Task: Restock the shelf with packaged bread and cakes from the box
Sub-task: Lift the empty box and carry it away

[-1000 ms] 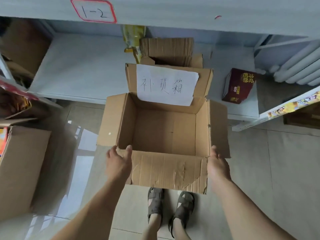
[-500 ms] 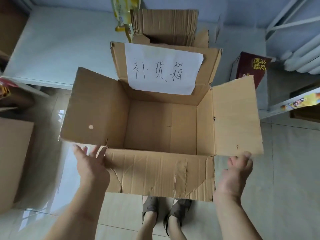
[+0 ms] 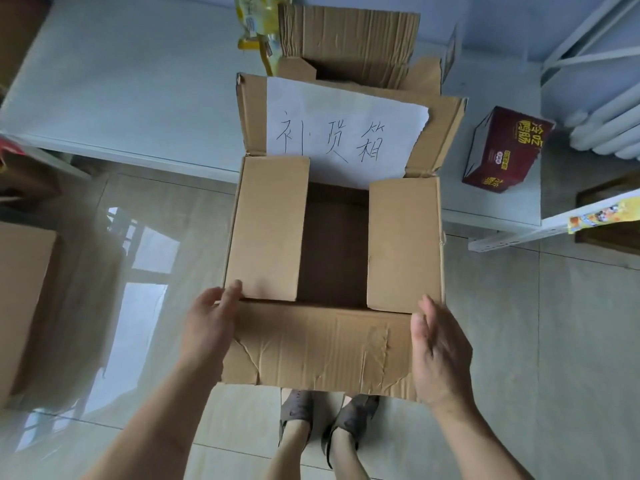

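A plain cardboard carton (image 3: 20, 306) is seen at the far left on the tiled floor (image 3: 571, 341). The left hand (image 3: 211, 323) is laid against the near left corner of the open cardboard box (image 3: 322, 344), its fingers (image 3: 232, 296) straight and touching the folded left flap. The box is held above the floor in front of the low white shelf (image 3: 121, 88), its two side flaps folded inward, a handwritten paper sign (image 3: 343, 133) on its raised far flap. The right hand (image 3: 440, 351) is pressed flat against the near right corner, fingers extended together. A dark red carton (image 3: 505, 150) sits on the shelf at right.
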